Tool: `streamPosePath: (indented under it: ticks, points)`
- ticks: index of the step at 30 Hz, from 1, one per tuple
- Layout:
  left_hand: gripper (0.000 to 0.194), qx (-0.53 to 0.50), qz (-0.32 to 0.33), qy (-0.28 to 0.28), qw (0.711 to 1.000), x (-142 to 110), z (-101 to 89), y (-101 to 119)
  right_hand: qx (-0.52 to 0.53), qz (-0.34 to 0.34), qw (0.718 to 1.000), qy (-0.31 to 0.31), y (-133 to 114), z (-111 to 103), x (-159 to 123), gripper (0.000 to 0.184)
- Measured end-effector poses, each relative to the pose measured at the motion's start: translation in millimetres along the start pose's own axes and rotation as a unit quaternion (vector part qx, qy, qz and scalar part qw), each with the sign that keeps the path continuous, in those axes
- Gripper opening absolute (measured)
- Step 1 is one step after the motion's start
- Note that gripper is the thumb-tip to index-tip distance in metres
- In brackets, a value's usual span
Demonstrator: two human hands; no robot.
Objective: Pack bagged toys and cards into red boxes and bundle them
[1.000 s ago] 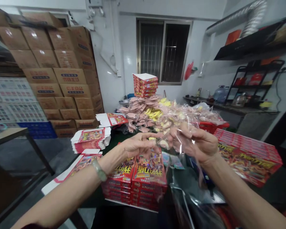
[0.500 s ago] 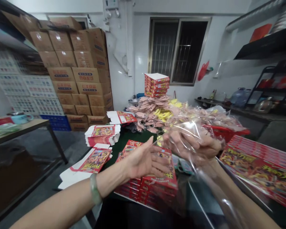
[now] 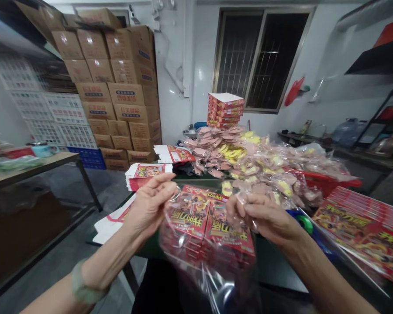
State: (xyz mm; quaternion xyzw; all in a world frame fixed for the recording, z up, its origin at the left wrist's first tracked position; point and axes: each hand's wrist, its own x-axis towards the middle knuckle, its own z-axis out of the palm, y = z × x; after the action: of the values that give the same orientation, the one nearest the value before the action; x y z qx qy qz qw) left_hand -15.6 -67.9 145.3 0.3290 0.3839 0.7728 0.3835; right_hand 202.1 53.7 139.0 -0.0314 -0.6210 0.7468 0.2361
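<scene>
A clear plastic bag (image 3: pixel 212 279) hangs between my two hands, its upper edge stretched across. My left hand (image 3: pixel 152 203) pinches the bag's left corner. On the other side, my right hand (image 3: pixel 258 213) grips the bag's top edge with curled fingers. Seen through the film, a block of stacked red printed boxes (image 3: pixel 196 213) stands on the dark green tabletop behind it. Whether any box is inside the bag, I cannot tell. Flat printed cartons (image 3: pixel 149 171) lie beyond my left hand, and a blue item with a green ring (image 3: pixel 305 223) lies right of my right hand.
Behind the boxes is a heap of bagged pink and yellow pieces (image 3: pixel 229 150), with a red basket (image 3: pixel 327 181) under its right side. More red boxes (image 3: pixel 363 226) are stacked at right, others (image 3: pixel 224 109) at the back. Brown cartons (image 3: pixel 127 96) rise at left beside a side table (image 3: pixel 36 168).
My left hand has moved left and closed on the bag. The bag, earlier bunched at my right hand, is now spread between both hands. The view has shifted slightly.
</scene>
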Motion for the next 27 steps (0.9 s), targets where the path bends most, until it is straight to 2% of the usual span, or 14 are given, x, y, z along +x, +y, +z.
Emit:
streamPosePath:
  ticks: [2, 4, 7, 10, 17, 22, 25, 27]
  points:
    - [0.025, 0.075, 0.085, 0.03, 0.993, -6, -16.6, 5, -0.023, 0.048, 0.996, 0.075, 10, 0, -4, 0.02]
    - [0.023, 0.167, 0.097, 0.027, 0.981, -9, -33.8, 4, -0.033, 0.077, 0.985, 0.148, 19, -1, -6, 0.024]
    - [0.025, 0.264, 0.009, -0.015, 0.964, -7, -51.2, -7, -0.054, 0.081, 0.969, 0.228, 30, -3, -9, 0.036]
    - [0.029, 0.288, -0.054, -0.042, 0.955, 1, -51.5, -17, -0.089, 0.075, 0.955, 0.273, 35, -4, -11, 0.034]
    - [0.017, 0.337, -0.04, -0.029, 0.94, 29, -31.2, -24, -0.188, 0.068, 0.941, 0.274, 35, -14, -16, 0.026]
    - [0.024, 0.385, -0.016, -0.06, 0.921, 62, -23.1, -31, -0.242, 0.079, 0.924, 0.285, 35, -28, -14, 0.023]
    - [0.022, 0.339, -0.023, -0.06, 0.938, 79, -17.3, -37, -0.227, 0.106, 0.932, 0.261, 34, -32, -12, 0.018]
    - [0.034, 0.299, -0.037, -0.056, 0.952, 86, -14.1, -42, -0.203, 0.114, 0.936, 0.263, 33, -33, -10, 0.017]
